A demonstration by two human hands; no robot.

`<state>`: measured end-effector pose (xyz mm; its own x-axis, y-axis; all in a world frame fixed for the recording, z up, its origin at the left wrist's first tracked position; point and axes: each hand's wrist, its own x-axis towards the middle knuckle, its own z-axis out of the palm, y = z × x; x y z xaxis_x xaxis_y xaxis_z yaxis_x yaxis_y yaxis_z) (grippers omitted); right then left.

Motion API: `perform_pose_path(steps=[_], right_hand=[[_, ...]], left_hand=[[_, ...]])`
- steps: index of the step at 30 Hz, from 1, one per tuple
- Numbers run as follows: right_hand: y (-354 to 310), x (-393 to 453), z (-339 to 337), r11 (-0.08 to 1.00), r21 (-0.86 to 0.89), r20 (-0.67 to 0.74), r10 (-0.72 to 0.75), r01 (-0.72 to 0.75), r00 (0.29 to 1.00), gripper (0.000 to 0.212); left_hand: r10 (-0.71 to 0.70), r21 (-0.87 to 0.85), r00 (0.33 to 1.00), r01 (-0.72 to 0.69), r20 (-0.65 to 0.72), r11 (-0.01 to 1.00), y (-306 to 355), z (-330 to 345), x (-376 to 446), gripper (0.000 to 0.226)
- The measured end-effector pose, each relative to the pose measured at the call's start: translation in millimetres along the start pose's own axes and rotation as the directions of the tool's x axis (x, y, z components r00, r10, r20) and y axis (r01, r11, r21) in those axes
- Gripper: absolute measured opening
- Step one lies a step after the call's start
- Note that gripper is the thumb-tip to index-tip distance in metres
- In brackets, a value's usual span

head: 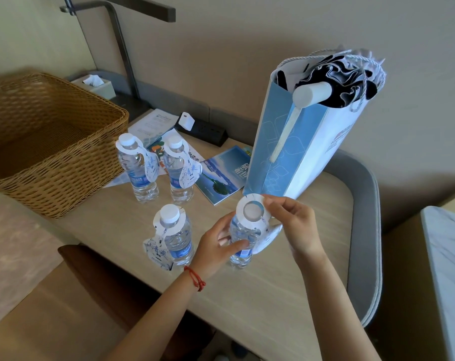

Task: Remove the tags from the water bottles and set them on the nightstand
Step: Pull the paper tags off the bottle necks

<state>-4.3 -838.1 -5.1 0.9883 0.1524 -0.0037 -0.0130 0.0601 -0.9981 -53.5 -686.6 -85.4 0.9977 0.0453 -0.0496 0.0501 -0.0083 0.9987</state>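
Note:
Several clear water bottles with white caps stand on the wooden table. Two at the back and one at the front left wear white paper neck tags with blue print. My left hand grips the body of the front right bottle. My right hand pinches that bottle's tag at its ring, which sits around the cap. The tag's lower flap hangs on the bottle's right side.
A large wicker basket fills the table's left. A tall blue and white paper bag with dark cloth and a white cylinder stands behind the bottles. Brochures, a power strip, a tissue box and a lamp arm lie at the back.

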Motion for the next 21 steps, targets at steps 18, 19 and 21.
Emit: perform_pose_path(steps=[18, 19, 21], right_hand=[[104, -28, -58, 0.879, -0.023, -0.425, 0.422, -0.476, 0.8, 0.021], [112, -28, -59, 0.868, -0.055, -0.433, 0.425, -0.494, 0.795, 0.02], [125, -28, -59, 0.848, -0.142, -0.444, 0.407, -0.511, 0.798, 0.02]], left_hand=[[-0.005, 0.006, 0.999, 0.005, -0.033, 1.0, -1, 1, -3, 0.062], [-0.003, 0.012, 0.999, 0.004, -0.033, 1.0, 0, 2, -3, 0.062], [-0.003, 0.024, 1.0, 0.003, -0.031, 1.0, 1, 2, -4, 0.064]])
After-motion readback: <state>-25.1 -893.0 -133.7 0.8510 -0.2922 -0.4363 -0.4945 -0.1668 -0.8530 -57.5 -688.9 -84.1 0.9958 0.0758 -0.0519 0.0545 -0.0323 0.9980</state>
